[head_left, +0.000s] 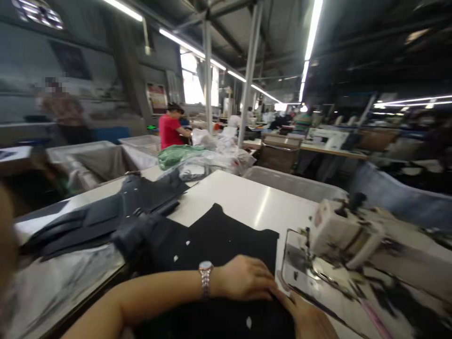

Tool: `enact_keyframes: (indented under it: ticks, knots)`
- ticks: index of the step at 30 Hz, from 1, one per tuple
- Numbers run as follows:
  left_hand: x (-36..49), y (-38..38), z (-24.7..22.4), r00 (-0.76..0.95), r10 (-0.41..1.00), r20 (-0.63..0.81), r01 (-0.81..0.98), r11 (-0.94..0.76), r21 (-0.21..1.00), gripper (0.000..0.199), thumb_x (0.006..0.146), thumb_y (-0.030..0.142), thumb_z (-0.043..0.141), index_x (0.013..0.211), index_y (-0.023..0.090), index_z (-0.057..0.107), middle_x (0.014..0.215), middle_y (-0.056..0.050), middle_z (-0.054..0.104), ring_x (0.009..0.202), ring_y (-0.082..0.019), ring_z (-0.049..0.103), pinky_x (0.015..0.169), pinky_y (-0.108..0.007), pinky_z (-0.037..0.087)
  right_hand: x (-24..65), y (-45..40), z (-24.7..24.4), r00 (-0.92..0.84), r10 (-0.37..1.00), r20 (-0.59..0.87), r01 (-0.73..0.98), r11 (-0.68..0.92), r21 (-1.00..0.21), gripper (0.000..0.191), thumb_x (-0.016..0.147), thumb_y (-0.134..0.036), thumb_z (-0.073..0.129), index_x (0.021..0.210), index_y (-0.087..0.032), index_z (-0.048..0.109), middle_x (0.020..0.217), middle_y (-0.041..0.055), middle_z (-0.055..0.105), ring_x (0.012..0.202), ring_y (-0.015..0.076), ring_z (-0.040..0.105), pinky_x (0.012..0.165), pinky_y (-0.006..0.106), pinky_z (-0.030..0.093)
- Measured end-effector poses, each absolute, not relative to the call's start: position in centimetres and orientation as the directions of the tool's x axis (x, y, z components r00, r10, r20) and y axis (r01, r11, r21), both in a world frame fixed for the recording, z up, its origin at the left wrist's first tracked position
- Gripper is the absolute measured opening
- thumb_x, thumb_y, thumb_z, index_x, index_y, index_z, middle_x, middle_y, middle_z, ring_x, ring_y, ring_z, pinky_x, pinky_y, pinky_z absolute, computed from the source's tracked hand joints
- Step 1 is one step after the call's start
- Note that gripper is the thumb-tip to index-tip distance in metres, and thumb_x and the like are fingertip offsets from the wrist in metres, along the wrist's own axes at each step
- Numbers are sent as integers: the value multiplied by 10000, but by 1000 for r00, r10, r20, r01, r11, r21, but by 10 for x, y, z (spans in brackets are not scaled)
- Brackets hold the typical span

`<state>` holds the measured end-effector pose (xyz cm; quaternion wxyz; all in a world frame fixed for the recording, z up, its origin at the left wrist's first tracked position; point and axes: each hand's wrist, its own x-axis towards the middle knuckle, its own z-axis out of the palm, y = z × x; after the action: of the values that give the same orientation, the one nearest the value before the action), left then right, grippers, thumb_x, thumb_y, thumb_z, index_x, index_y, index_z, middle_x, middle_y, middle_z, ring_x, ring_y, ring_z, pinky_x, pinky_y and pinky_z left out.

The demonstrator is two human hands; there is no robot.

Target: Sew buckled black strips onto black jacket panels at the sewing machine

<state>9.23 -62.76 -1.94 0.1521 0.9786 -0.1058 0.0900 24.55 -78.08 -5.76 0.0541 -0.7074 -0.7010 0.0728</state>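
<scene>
Under both hands (245, 278) (1 wristwatch (205, 278)) lies black fabric (215, 245).

Sewing table (240, 193): garment panel (219, 245) on top at twelve o'clock, cut cloth pieces (102, 221) at ten, sewing machine (335, 230) at two, plastic bin (293, 183) behind.

The view comes from a camera worn on the person's head, facing forward and tilted down over a white table (240, 193). It looks from close above the black cloth (219, 249), the left hand (243, 278) and the right hand (305, 318), with the sewing machine (339, 230) near on the right. Its upper part reaches far ahead to the ceiling lights (247, 77).
</scene>
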Motion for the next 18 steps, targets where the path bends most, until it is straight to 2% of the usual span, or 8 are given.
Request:
enact_keyframes:
  ticks: [2, 5, 9, 15, 18]
  knots:
    - [111, -605, -25, 965, -40, 259, -105, -965, 241, 449, 859, 417, 349, 1212, 152, 430, 1276, -108, 423, 1186, -225, 359, 1012, -363, 261, 246, -791, -51, -3, 1000, -14, 989, 1, -145, 663, 629, 35, 292, 1225, -206, 455, 879, 90, 621, 756, 189, 621, 665, 285, 493]
    - [136, -592, -35, 988, -15, 154, -51, -972, 231, 540, 837, 451, 378, 1284, 152, 328, 1365, -126, 267, 1250, -266, 241, 1013, -476, 186, 244, -804, -47, 23, 999, 32, 985, -17, -170, 605, 647, 6, 319, 1194, -185, 491, 817, 81, 616, 702, 174, 607, 627, 257, 483]
    - [150, -601, -47, 996, -26, 81, -47, -960, 277, 540, 857, 431, 333, 1324, 178, 235, 1386, -93, 218, 1273, -245, 182, 1023, -486, 139, 245, -813, -47, 45, 989, 138, 970, -10, -242, 529, 669, -22, 340, 1126, -185, 552, 745, 63, 617, 649, 151, 586, 584, 225, 458]
    - [152, -603, -48, 996, 47, 74, 19, -941, 338, 505, 886, 411, 249, 1333, 181, 198, 1395, -82, 185, 1279, -208, 172, 1033, -464, 140, 246, -806, -21, 43, 893, 448, 938, 119, -327, 395, 726, -38, 299, 856, -160, 651, 596, 38, 609, 551, 138, 570, 513, 223, 420]
    - [157, -607, -47, 996, 72, 52, 50, -941, 336, 507, 889, 417, 228, 1330, 168, 207, 1397, -86, 176, 1280, -199, 168, 1034, -455, 155, 247, -813, -11, 55, 869, 492, 925, 142, -354, 380, 732, -43, 296, 790, -160, 653, 553, 29, 604, 503, 129, 562, 481, 216, 410]
